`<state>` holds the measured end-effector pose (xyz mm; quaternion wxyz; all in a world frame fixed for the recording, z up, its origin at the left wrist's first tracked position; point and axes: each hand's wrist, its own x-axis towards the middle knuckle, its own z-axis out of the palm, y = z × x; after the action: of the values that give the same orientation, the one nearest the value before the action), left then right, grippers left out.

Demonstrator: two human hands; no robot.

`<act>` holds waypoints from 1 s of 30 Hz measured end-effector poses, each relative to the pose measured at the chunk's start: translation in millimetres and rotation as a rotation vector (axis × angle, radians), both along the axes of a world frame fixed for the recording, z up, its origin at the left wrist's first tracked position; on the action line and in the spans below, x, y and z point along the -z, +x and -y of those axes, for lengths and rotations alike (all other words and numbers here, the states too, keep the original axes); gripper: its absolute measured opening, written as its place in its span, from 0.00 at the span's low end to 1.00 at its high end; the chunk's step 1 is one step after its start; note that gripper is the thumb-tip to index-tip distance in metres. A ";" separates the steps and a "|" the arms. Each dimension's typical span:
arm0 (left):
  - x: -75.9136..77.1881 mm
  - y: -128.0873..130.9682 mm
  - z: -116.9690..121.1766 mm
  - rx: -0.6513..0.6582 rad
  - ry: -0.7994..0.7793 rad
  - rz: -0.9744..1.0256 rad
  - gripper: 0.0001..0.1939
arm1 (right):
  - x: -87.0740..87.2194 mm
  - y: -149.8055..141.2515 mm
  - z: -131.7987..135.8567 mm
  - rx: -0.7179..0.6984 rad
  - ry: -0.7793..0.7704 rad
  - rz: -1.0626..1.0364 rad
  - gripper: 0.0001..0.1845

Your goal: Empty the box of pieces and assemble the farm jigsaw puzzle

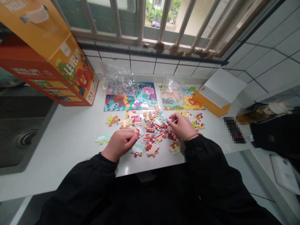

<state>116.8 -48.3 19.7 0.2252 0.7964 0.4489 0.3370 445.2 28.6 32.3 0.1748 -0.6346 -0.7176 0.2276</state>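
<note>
- Left hand: fingers curled and pressed together, their tips just beside a small red-and-yellow cardboard jigsaw piece; I cannot tell whether they grip it.
- Right hand: thumb and fingers pinched downward at the edge of the heap; any piece between them is hidden. A thin bracelet circles the wrist, just past a gathered black sleeve.
- Multicoloured cardboard jigsaw pieces lie loose and scattered between both hands on a white countertop.
- Far side: a flat teal peacock picture on the left and a flat yellow-green lion picture on the right, each partly under a crumpled clear plastic bag.
- Far left: a large orange cardboard box printed with a lion lies on its side.
- Far right: an open white-and-yellow cardboard box stands by white wall tiles.
- Left: a dark steel sink is set into the counter.
- Right: a small pixelated dark object lies near the counter edge.
</note>
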 end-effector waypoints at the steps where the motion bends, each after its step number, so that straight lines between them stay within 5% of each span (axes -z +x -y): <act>1: 0.1 0.0 0.0 0.000 -0.002 0.001 0.26 | -1.4 -3.0 4.8 -0.024 0.034 0.021 0.13; 6: 0.2 0.6 -0.4 0.000 0.010 0.003 0.25 | -5.4 -16.1 23.1 -0.219 0.108 0.187 0.23; 17: -1.7 0.3 0.1 -0.001 0.008 0.000 0.27 | -5.8 -2.2 19.7 -0.081 0.151 0.499 0.09; 21: 0.3 0.1 0.0 0.001 -0.001 0.009 0.26 | -6.9 -7.9 20.9 -0.107 0.166 0.499 0.16; 30: -1.1 -0.5 2.5 -0.014 0.022 -0.012 0.26 | -8.1 -9.3 12.2 -0.067 0.172 0.571 0.13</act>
<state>116.3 -50.8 20.8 0.2115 0.7977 0.4520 0.3385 435.9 16.4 40.4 0.0115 -0.6318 -0.7749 -0.0158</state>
